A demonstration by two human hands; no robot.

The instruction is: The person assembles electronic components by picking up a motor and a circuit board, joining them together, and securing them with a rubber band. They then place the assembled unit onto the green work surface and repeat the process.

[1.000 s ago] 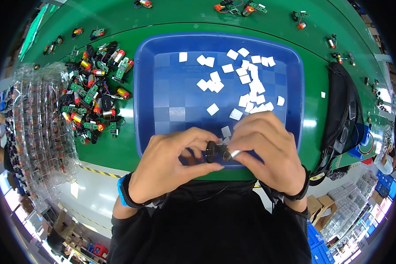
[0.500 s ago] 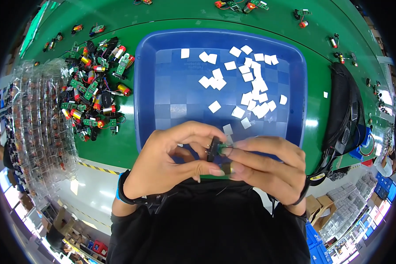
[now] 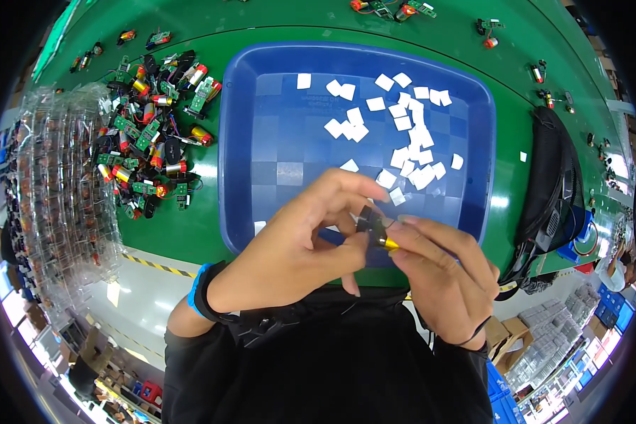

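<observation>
Over the near edge of the blue tray [image 3: 227, 177], both hands hold one small electronic assembly. Its black part [image 3: 372, 223] sits between the curled fingers of my left hand [image 3: 300, 240]. A gold-yellow cylindrical cell [image 3: 390, 244] on the same assembly is pinched by the fingertips of my right hand [image 3: 449, 272]. Fingers hide much of the assembly, and the circuit board on it cannot be made out. Beyond the hands, many small white square pieces [image 3: 376, 104] lie scattered in the tray, some overlapping.
A pile of similar assemblies with green boards and red-yellow cells [image 3: 148, 134] lies left of the tray. Stacked clear plastic trays [image 3: 67, 198] stand farther left. On the right is a black bag [image 3: 550, 169]. More assemblies [image 3: 406, 10] lie along the green table's far side.
The assembly has turned in my fingers, bringing the yellow cell into sight where a green board showed before. My left hand has shifted slightly up and right; my right hand moved a little.
</observation>
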